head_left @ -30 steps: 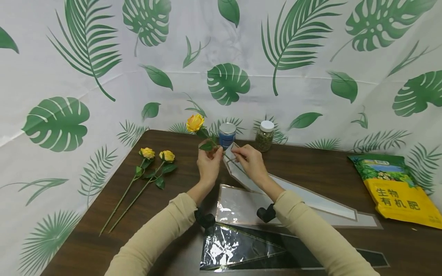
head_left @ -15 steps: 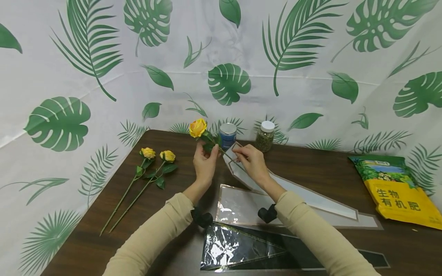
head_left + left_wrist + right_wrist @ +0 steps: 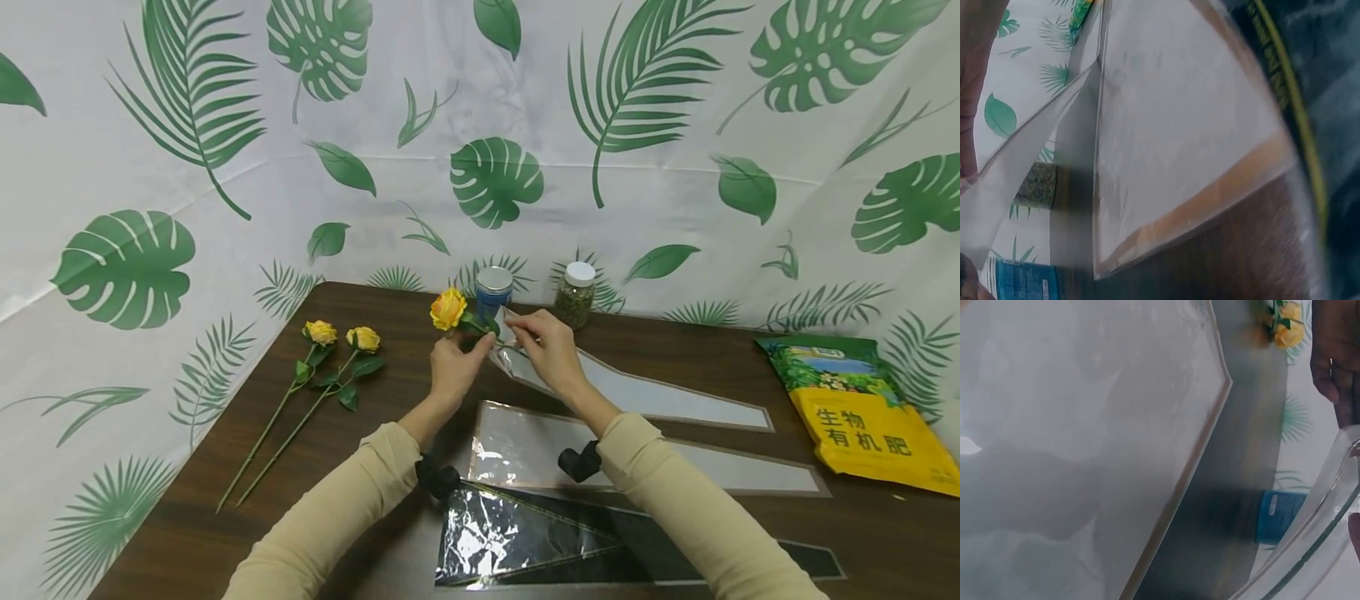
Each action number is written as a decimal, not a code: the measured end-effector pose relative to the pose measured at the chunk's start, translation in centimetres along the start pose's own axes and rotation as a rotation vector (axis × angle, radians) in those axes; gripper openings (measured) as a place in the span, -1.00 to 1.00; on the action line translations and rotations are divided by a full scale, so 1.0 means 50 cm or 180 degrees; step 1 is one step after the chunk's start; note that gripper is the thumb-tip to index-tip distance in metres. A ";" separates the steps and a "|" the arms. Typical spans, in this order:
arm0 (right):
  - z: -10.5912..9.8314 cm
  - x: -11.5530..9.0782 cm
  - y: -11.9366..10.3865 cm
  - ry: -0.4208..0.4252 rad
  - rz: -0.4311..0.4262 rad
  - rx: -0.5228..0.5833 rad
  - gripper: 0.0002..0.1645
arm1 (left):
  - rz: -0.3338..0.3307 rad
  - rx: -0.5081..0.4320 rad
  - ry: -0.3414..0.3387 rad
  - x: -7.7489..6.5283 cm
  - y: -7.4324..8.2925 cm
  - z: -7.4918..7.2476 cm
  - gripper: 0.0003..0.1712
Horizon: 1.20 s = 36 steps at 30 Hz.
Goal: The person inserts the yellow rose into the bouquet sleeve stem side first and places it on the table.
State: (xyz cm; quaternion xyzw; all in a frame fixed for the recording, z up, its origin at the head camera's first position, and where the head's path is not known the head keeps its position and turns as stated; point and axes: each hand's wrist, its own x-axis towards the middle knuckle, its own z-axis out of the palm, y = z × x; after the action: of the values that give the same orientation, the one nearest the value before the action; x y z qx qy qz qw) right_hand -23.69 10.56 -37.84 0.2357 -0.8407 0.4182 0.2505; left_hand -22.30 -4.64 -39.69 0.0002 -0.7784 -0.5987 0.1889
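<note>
A yellow rose (image 3: pixel 448 308) with a green stem is pinched by my left hand (image 3: pixel 452 368), close below its bloom. My right hand (image 3: pixel 553 350) pinches the open end of a clear-fronted flower sleeve (image 3: pixel 667 396) with a whitish back. In the right wrist view the dark green stem (image 3: pixel 1309 556) lies within the clear film, near a fingertip at the edge. Its lower end cannot be made out. Two more yellow roses (image 3: pixel 320 333) lie to the left on the table.
Beneath my forearms lie another whitish sleeve (image 3: pixel 517 442) and a black sleeve (image 3: pixel 525 537). A blue can (image 3: pixel 493 298) and a white-lidded jar (image 3: pixel 575 297) stand at the back. A yellow-green bag (image 3: pixel 862 417) lies on the right of the dark table (image 3: pixel 172 533).
The rose has moved right and down, its stem sliding further into the sleeve. The sleeve's narrow end has swung toward the back. My left hand has dipped slightly; my right has barely moved.
</note>
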 end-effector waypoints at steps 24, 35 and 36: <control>-0.005 0.001 -0.007 0.0075 0.0033 0.0093 -0.83 | -0.0331 -0.0953 0.0466 -0.011 0.013 0.028 -0.57; -0.009 -0.004 -0.002 0.0113 0.0085 0.0035 -0.84 | -0.0374 -0.0498 0.0345 -0.027 0.010 0.019 -0.47; -0.010 -0.003 -0.002 0.0120 0.0078 0.0044 -0.85 | -0.0372 -0.0481 0.0309 -0.028 0.010 0.017 -0.49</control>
State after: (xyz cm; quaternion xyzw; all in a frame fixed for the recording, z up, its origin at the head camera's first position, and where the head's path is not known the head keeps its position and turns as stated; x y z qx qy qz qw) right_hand -23.39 10.94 -37.63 0.2193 -0.8358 0.4314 0.2594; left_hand -21.17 -3.38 -39.83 0.0604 -0.7196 -0.6650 0.1905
